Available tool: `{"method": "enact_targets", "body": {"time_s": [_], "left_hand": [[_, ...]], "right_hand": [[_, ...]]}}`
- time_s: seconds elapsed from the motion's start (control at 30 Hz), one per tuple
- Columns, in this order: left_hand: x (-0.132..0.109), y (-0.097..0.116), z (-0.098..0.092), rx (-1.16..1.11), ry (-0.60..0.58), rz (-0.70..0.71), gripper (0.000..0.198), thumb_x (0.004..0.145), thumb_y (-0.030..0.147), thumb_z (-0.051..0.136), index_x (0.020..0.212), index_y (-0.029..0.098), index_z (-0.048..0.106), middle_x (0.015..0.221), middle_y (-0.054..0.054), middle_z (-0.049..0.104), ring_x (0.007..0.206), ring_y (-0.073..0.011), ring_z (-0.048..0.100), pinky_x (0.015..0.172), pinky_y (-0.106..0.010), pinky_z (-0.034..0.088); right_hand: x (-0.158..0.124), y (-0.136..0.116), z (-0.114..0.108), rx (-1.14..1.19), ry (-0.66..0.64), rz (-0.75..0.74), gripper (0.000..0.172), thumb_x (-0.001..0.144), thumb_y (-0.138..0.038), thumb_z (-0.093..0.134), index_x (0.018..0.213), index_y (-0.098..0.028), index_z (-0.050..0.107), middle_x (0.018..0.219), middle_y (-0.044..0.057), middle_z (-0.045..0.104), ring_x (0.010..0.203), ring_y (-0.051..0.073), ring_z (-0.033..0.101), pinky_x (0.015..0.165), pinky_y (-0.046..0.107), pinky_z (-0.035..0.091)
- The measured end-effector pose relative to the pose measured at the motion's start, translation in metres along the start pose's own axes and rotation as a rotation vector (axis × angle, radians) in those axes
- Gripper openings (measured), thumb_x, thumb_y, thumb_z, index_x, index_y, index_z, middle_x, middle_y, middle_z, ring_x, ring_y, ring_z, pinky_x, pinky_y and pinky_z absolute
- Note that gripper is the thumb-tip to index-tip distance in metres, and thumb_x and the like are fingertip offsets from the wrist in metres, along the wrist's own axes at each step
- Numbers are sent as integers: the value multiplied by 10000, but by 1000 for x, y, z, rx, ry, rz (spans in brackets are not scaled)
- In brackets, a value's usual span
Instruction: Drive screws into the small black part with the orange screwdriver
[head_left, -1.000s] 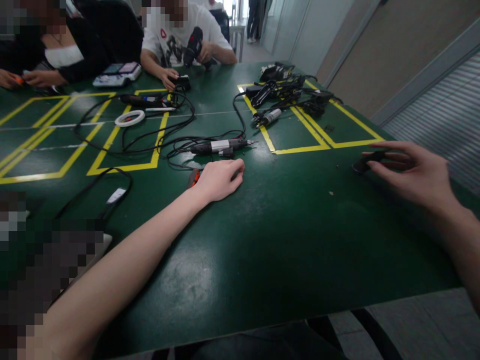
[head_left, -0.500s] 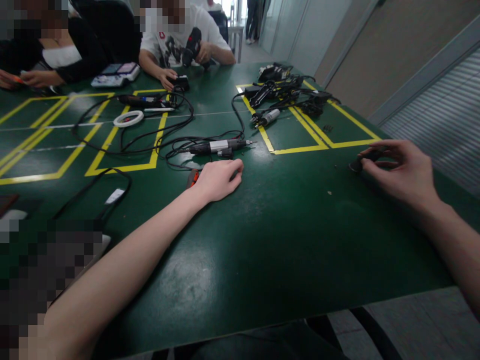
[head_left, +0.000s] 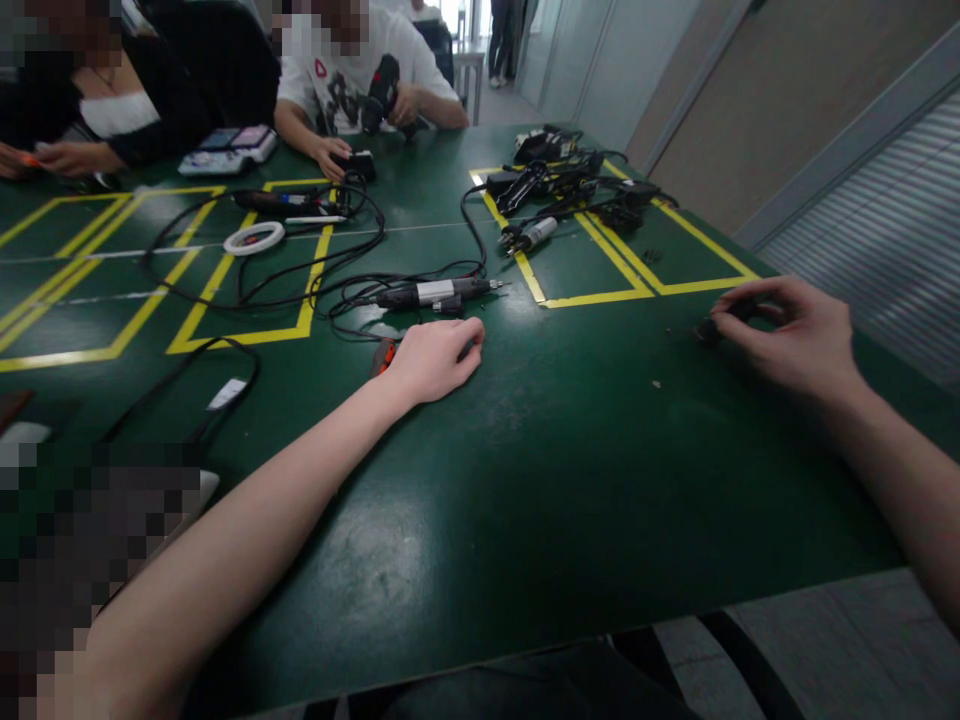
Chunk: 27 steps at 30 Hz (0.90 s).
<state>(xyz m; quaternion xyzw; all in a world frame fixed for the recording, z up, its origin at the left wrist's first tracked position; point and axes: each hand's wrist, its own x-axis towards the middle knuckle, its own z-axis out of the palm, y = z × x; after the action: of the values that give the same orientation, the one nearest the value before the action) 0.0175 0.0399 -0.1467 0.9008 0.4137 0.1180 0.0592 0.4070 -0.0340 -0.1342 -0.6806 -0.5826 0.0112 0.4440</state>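
My left hand [head_left: 441,358] rests on the green table with its fingers curled in, and nothing shows in them. Just behind it lies a corded pen-shaped power tool [head_left: 435,292], black with a silver band and a thin bit pointing right. By the wrist an orange-and-black object [head_left: 383,357] is partly hidden by the hand. Over at the right, my right hand [head_left: 791,335] pinches a small dark object [head_left: 706,332] between thumb and fingers, low over the tabletop; its kind cannot be made out.
Black cables and tools [head_left: 555,175] pile up at the back right. A white ring [head_left: 254,238] and another dark corded tool [head_left: 289,203] lie at the left among yellow tape lines. Across the table, one person [head_left: 375,70] holds a drill-like tool; another person sits farther left.
My right hand has shifted slightly left with the small dark object. My left hand stays in place. The whole view has moved a little.
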Motion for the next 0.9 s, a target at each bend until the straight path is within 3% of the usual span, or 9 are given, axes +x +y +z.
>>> {"method": "enact_targets", "body": {"time_s": [0.17,0.3,0.4,0.53,0.7,0.9], "left_hand": [[0,0,0,6,1,0,259,994,300,489,1100,209,707,804,-35,718,751,-218,664,633,-314,369],[-1,-1,1,5,7,0,250,990,301,496,1097,214,704,809,-33,720,762,-218,669,631,-312,366],[-1,-1,1,4,12,9,247,986,300,495,1085,214,704,806,-33,722,760,-210,667,626,-300,361],[-1,-1,1,2,18,13,254,989,305,483,1076,213,703,807,-37,721,758,-214,665,619,-300,363],[-1,-2,2,-4,40,35,241,992,306,477,1052,215,691,788,-35,715,763,-213,673,614,-297,361],[-1,-1,1,-9,19,19,241,997,305,483,1071,213,694,793,-33,716,762,-217,676,630,-307,379]], "right_hand": [[1,7,0,0,-24,10,323,617,-433,723,871,-247,649,829,71,736,841,309,757,919,628,611],[-2,19,-3,131,-106,-7,517,620,-429,778,1091,-273,634,977,90,787,1015,360,782,973,654,587],[-5,27,-7,224,-106,-3,577,606,-394,797,1141,-291,608,1054,90,799,1113,356,774,1052,635,569],[-8,28,-13,257,-123,103,562,592,-332,827,1119,-275,638,1016,69,818,1135,341,774,1154,625,513],[-10,17,-16,224,-152,221,412,602,-346,819,992,-237,745,1024,88,829,1090,353,787,1141,617,537],[-13,8,-15,188,-96,247,438,590,-388,798,990,-210,785,1029,111,833,1028,348,798,1102,595,577]]}}
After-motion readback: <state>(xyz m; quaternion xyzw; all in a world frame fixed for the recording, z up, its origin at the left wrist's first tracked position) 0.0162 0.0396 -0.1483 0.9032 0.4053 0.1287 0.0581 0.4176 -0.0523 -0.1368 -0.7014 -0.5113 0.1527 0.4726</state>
